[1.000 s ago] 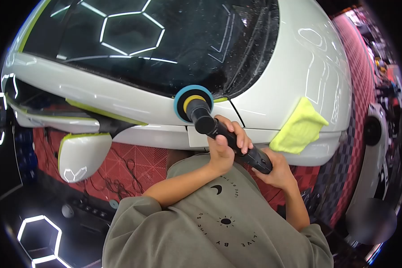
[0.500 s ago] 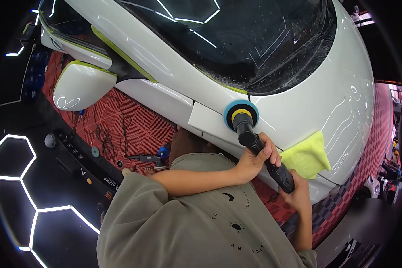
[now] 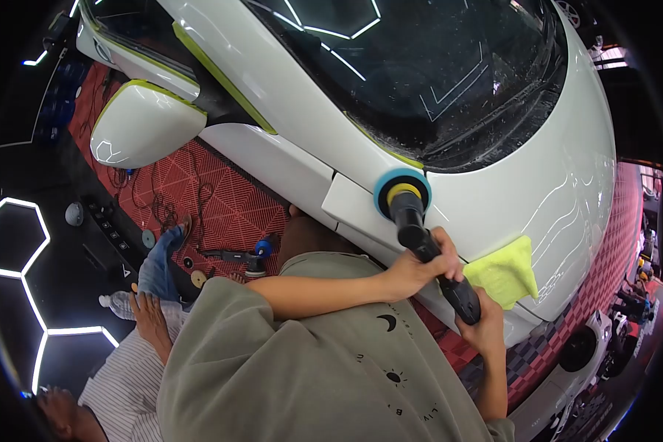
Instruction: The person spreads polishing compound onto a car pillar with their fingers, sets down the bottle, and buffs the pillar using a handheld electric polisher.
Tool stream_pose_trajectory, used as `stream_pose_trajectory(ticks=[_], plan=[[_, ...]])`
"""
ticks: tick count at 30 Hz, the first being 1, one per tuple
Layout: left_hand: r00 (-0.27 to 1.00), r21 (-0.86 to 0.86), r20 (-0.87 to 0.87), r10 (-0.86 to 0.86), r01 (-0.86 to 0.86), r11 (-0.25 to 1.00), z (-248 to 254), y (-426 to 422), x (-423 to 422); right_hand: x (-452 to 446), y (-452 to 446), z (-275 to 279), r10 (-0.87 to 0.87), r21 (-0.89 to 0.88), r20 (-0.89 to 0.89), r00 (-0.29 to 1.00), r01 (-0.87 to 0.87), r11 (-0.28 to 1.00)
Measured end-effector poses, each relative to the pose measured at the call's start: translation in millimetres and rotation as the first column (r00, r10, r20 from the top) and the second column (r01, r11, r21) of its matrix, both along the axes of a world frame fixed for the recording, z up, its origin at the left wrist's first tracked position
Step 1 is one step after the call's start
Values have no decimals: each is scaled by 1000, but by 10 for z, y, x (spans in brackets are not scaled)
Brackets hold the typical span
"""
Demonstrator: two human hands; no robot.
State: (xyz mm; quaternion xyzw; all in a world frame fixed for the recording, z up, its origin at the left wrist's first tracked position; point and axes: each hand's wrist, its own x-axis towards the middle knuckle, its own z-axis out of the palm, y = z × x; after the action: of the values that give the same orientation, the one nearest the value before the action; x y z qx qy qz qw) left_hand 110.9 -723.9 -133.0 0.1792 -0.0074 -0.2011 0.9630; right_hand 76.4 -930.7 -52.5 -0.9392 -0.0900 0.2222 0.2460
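Observation:
A black car polisher (image 3: 411, 230) with a blue-rimmed pad (image 3: 380, 193) and a yellow ring stands with its pad against the white car's panel (image 3: 486, 199), just below the windshield corner. My left hand (image 3: 423, 269) wraps round the polisher's neck. Farther back, my right hand (image 3: 485, 323) grips the rear end of its body. Beside my hands, a yellow-green microfiber cloth (image 3: 504, 274) lies on the car's front. The pad's working face is hidden against the paint.
Another polisher (image 3: 243, 258) with loose cords lies on the red floor tiles (image 3: 228, 177). The side mirror (image 3: 146, 121) juts out to the left. Close at lower left is a person in a striped shirt (image 3: 125, 379), near a plastic bottle (image 3: 118, 303). Green-yellow tape (image 3: 221, 77) lines the window trim.
A person with a bottle nearby has come into view at lower left. The view has shifted slightly; both my hands keep their hold on the polisher, its pad close to the same spot.

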Motion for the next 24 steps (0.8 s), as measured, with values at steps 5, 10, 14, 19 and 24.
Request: stream_pose_trajectory(ticks=[5,10,14,19,24], plan=[[983,115,52,-175,168,979,69,95,-59,-136,-163,98,-9,-112,31,999,13,994],[996,-53,16,90,-89,995,-1,470,-30,231,515,105,89,-85,55,994,-84,993],[978,-105,3,208,-207,973,89,983,108,448,1078,154,133,-88,66,989,-127,988],[960,-81,85,268,-261,962,342,1557,432,765,1667,331,144,-56,151,978,-137,989],[896,-180,153,416,-389,904,731,2116,928,1153,2289,579,137,26,225,965,-146,989]])
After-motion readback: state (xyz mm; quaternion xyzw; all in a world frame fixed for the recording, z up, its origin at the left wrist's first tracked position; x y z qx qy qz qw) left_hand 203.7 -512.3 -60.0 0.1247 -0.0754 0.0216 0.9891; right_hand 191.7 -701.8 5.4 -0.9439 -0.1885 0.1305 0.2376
